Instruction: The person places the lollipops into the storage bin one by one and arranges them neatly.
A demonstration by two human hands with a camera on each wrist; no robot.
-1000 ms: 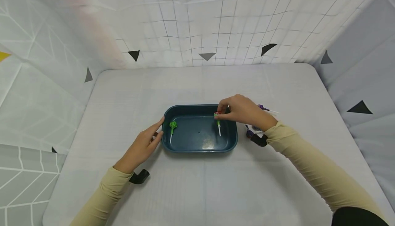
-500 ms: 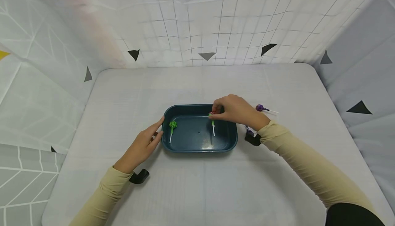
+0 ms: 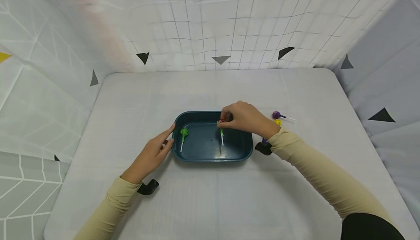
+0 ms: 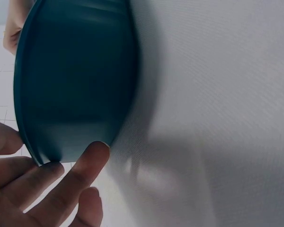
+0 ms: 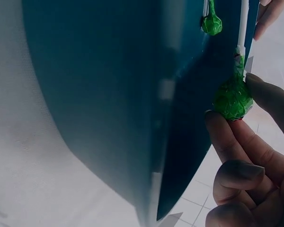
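Observation:
My right hand (image 3: 246,118) pinches a lollipop (image 5: 233,100) by its wrapped head, over the right half of a dark blue-green tray (image 3: 211,160). Its wrapper is green with a bit of red, and the white stick points down toward the tray floor in the head view. A second green lollipop (image 3: 184,132) lies inside the tray at the left. My left hand (image 3: 151,156) touches the tray's left end, its fingertips (image 4: 98,150) spread along the outer wall and rim.
Right of the tray, a purple lollipop (image 3: 276,115) lies on the white-covered table (image 3: 197,200). A yellow one (image 3: 277,122) shows beside my right wrist, and a dark purple one (image 3: 264,141) is partly hidden by the black wrist mount (image 3: 263,148). White fabric walls surround the table.
My right hand has carried the pinched lollipop left across the tray. The purple and yellow lollipops behind the wrist have come more into view. My left hand has stayed put.

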